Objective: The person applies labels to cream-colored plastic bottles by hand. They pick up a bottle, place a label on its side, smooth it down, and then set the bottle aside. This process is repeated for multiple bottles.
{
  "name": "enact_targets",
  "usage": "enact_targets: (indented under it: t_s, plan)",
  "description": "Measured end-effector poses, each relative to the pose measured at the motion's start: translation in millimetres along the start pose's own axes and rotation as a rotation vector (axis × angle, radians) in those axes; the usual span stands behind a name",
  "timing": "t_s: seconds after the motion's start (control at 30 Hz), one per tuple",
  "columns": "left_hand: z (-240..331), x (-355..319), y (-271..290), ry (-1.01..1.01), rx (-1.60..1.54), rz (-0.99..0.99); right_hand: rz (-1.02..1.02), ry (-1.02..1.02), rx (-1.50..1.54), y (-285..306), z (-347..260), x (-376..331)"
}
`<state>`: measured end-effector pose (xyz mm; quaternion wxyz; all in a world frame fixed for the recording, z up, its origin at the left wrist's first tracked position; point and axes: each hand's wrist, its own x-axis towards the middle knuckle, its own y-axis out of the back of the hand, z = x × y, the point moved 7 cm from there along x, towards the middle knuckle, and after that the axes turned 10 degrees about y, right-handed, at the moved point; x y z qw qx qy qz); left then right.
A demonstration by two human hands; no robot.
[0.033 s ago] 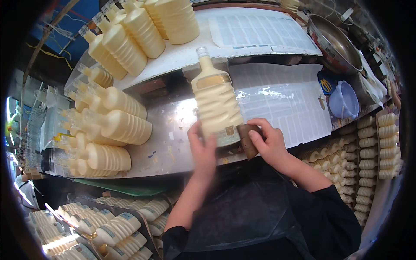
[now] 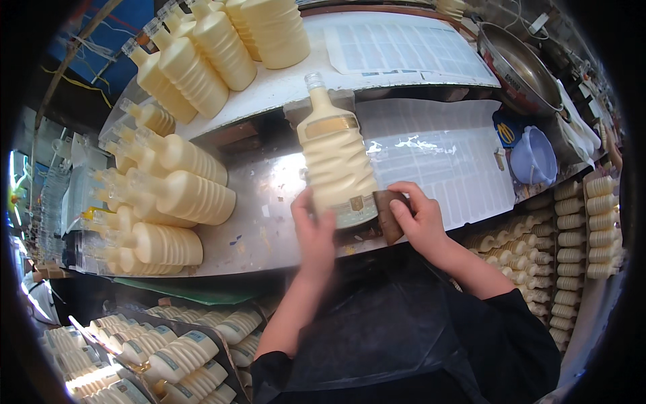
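Unmoved cream-filled bottle [image 2: 336, 158] between both hands

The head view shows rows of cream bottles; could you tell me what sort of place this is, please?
Probably a bottling or labelling line: one ribbed bottle lies between both hands, a stack of bottles on the steel bench, label backing sheets behind.

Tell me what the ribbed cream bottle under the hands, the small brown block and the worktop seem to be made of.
Ribbed cream bottle: probably clear glass or plastic over a creamy fill, since its neck looks see-through; it has a glossy sheen.
Brown block: matte, possibly wood or rubber; unclear.
Worktop: bare metal sheet, mirror-like glare.
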<state>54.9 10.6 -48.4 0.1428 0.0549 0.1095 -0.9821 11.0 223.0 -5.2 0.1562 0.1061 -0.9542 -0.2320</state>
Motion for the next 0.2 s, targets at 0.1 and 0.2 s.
enact_targets:
  t_s: [0.1, 0.2]
  plan:
    - [0.5, 1.1, 0.4, 0.037, -0.108, -0.049, -0.013, -0.085, 0.016, 10.2, 27.3, 6.0]
    - [-3.9, 6.6, 8.8, 0.095, -0.136, -0.075, 0.174, 0.046, 0.244, 17.7, 23.8, 38.4]
